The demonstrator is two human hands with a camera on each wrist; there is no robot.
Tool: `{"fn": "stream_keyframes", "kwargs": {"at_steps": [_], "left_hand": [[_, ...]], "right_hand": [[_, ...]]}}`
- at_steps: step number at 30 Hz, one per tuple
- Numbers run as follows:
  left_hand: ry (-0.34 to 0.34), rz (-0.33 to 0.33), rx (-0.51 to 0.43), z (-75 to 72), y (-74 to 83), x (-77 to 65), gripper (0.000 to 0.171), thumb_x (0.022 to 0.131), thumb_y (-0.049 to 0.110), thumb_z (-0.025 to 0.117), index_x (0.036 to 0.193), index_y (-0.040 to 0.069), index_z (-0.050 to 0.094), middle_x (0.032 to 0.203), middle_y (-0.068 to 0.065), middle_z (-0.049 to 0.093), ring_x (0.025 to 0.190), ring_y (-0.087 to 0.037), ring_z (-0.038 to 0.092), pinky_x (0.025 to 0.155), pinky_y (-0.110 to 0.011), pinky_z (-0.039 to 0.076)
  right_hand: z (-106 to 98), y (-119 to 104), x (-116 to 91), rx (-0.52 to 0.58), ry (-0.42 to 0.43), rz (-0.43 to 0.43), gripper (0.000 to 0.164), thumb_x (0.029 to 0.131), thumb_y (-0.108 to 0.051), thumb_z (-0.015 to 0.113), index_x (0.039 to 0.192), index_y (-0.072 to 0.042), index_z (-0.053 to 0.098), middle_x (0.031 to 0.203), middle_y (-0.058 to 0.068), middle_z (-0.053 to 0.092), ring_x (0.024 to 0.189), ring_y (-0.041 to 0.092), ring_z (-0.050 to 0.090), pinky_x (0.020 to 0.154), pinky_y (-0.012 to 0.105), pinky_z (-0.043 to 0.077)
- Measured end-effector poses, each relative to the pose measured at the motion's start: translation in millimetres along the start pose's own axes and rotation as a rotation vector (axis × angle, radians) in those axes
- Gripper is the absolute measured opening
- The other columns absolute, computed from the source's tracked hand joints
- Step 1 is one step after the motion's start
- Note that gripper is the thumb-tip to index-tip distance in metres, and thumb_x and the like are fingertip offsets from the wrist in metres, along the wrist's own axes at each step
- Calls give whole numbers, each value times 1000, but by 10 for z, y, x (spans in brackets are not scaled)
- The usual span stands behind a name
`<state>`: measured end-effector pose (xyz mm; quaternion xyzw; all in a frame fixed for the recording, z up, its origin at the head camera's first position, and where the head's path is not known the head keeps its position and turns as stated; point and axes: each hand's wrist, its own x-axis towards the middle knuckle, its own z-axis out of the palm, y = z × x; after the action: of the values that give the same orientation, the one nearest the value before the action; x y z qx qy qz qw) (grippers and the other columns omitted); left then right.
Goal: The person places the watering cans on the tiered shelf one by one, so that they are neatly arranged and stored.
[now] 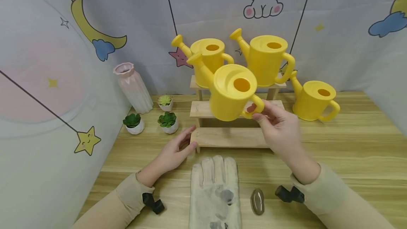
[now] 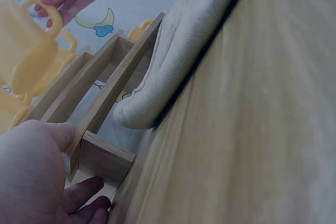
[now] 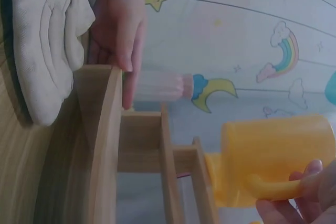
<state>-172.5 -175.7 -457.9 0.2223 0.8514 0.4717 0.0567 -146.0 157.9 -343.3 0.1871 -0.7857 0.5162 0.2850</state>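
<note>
My right hand (image 1: 283, 130) pinches the handle of a yellow watering can (image 1: 226, 98), fingertips and thumb around its lower curve. The can is raised in front of a three-step wooden stand (image 1: 233, 138), overlapping its middle step, with the spout pointing up to the left. My left hand (image 1: 173, 153) touches the left end of the lowest step, thumb at the front corner and fairly straight fingers along the side. Two more yellow watering cans, a left one (image 1: 206, 57) and a right one (image 1: 265, 63), stand on the top step.
Another yellow watering can (image 1: 313, 101) stands on the table right of the stand. To the left are a pink-white vase (image 1: 135, 89) and several potted succulents (image 1: 167, 121). A stained work glove (image 1: 214, 193) and a brown stone (image 1: 257, 201) lie in front.
</note>
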Motion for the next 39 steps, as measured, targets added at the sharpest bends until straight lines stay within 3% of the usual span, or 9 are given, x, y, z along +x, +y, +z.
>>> {"fn": "stream_keyframes", "kwargs": {"at_steps": [4, 10, 19, 29, 39], "left_hand": [[-2, 4, -4, -2, 1, -1, 63, 104, 44, 58, 160, 26, 34, 164, 5, 38, 148, -20, 45, 121, -38, 41], [1, 11, -4, -3, 4, 5, 63, 105, 42, 58, 160, 24, 35, 164, 4, 39, 148, -22, 45, 121, -38, 41], [1, 13, -5, -1, 8, 14, 63, 105, 41, 58, 160, 21, 36, 164, 4, 39, 148, -22, 45, 121, -39, 41], [1, 5, -9, 1, -1, 3, 63, 104, 43, 58, 160, 23, 35, 164, 5, 39, 147, -21, 46, 121, -40, 41], [7, 6, -1, 7, -34, 9, 64, 104, 43, 58, 160, 24, 34, 163, 6, 40, 146, -21, 48, 121, -40, 42]], "right_hand": [[125, 22, 44, -46, -65, 67, 25, 91, -11, 78, 116, -11, 77, 101, 6, 80, 90, -9, 68, 68, 9, 56], [243, 14, 86, -50, -144, 166, 24, 92, -13, 77, 116, -10, 77, 103, 6, 80, 93, -7, 68, 77, 10, 58], [346, 12, 101, -44, -198, 193, 29, 93, -20, 76, 120, -11, 75, 104, 4, 80, 97, 15, 76, 79, 14, 60], [390, -8, 148, -91, -228, 206, 33, 93, -24, 76, 124, -13, 74, 108, 3, 80, 102, 18, 76, 83, 35, 65], [428, 8, 175, -62, -244, 225, 36, 94, -27, 75, 127, -15, 73, 111, 4, 79, 104, 18, 75, 81, 27, 64]]}}
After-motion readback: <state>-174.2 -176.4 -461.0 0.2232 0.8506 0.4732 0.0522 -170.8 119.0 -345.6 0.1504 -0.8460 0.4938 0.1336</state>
